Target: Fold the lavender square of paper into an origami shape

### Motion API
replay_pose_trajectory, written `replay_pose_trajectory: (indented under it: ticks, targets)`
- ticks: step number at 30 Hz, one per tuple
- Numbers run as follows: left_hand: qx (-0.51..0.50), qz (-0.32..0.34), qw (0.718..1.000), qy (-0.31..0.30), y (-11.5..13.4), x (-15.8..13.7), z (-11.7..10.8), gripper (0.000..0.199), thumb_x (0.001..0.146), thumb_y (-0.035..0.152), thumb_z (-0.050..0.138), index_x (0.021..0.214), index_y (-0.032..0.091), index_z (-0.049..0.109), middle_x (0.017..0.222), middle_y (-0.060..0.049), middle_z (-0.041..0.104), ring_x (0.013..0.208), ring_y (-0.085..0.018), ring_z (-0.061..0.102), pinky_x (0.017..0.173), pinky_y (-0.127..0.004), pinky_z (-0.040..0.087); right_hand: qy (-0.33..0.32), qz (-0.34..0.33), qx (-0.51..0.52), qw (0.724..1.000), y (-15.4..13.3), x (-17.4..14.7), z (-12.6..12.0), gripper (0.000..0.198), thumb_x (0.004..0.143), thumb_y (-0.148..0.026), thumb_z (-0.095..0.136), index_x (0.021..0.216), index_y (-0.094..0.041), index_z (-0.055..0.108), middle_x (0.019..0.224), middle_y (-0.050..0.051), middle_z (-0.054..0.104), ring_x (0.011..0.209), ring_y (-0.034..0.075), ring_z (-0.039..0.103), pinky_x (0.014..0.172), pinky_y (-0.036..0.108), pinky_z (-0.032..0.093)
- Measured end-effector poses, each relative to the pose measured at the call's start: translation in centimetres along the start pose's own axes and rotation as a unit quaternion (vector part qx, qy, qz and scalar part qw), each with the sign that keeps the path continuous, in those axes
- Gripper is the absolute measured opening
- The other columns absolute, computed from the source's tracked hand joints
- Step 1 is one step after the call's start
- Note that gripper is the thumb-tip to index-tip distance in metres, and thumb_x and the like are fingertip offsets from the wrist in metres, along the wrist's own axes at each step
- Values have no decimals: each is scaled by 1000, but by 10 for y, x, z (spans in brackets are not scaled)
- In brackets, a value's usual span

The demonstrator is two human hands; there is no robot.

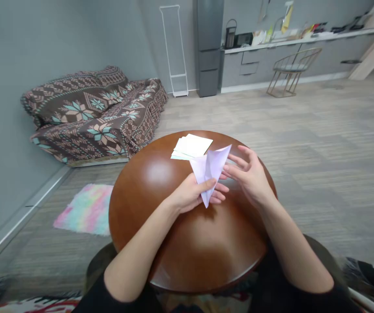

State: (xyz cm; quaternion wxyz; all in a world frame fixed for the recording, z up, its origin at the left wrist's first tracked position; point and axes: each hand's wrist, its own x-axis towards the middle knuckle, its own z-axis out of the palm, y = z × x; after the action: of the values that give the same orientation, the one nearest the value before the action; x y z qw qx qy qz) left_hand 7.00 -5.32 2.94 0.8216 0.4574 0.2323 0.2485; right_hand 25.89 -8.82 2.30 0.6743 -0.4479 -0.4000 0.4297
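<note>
A folded sheet of pale lilac paper [213, 165] is held above the round brown table [187, 243], its narrow point downward and two corners spread at the top. My left hand [203, 191] grips it low down, thumb across the front and fingers behind. To its right is my right hand [243, 169], with fingers apart and curved, close to the paper's right edge. Whether those fingertips touch the paper I cannot tell. Just beyond the folded paper, a loose stack of white and pale sheets [191, 144] lies on the table.
A sofa under a patterned cover [98, 108] stands back left, with a fluffy pastel rug [85, 208] near it. Along the far wall are a grey fridge [209, 48], a white rack [175, 52], a kitchen counter [271, 45] and a wire-framed chair [291, 68].
</note>
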Motion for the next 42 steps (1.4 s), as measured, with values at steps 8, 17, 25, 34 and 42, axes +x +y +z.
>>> replay_pose_trajectory:
  ticks: [8, 17, 25, 34, 42]
  targets:
    - [78, -61, 993, -58, 0, -4, 1, 63, 73, 48, 86, 120, 10, 66, 101, -19, 78, 54, -12, 67, 46, -19, 51, 25, 8, 8, 1000, 7, 8, -9, 55, 66, -39, 89, 112, -28, 60, 92, 1, 73, 64, 18, 65, 53, 29, 52]
    - [-19, -75, 997, -30, -5, 3, 2, 64, 91, 63, 58, 132, 14, 62, 128, -23, 69, 62, -15, 73, 46, -19, 54, 115, -124, -108, 980, 7, 10, -8, 24, 69, -31, 85, 83, -20, 69, 83, 2, 71, 74, 18, 65, 68, 30, 50]
    - [33, -68, 997, 4, -12, 4, 10, 44, 87, 44, 75, 116, 12, 70, 114, -20, 76, 64, -15, 72, 53, -22, 56, 142, -197, -195, 950, 8, 10, -4, 20, 73, -28, 81, 86, -21, 67, 89, 4, 73, 87, 22, 67, 83, 38, 52]
    - [19, 86, 982, 170, -25, 15, 14, 43, 79, 49, 79, 92, 8, 77, 87, -14, 79, 80, -21, 73, 83, -33, 56, 110, -91, -66, 988, 16, 5, 4, 57, 81, -44, 75, 124, -29, 41, 131, 11, 58, 99, 22, 70, 80, 40, 62]
    - [-118, 199, 950, 212, -22, 21, 11, 27, 79, 28, 82, 100, 12, 74, 101, -9, 78, 103, -19, 70, 101, -31, 49, 65, -144, -131, 979, 9, -21, 31, 59, 81, -38, 77, 123, -30, 36, 130, 11, 55, 111, 24, 66, 86, 38, 61]
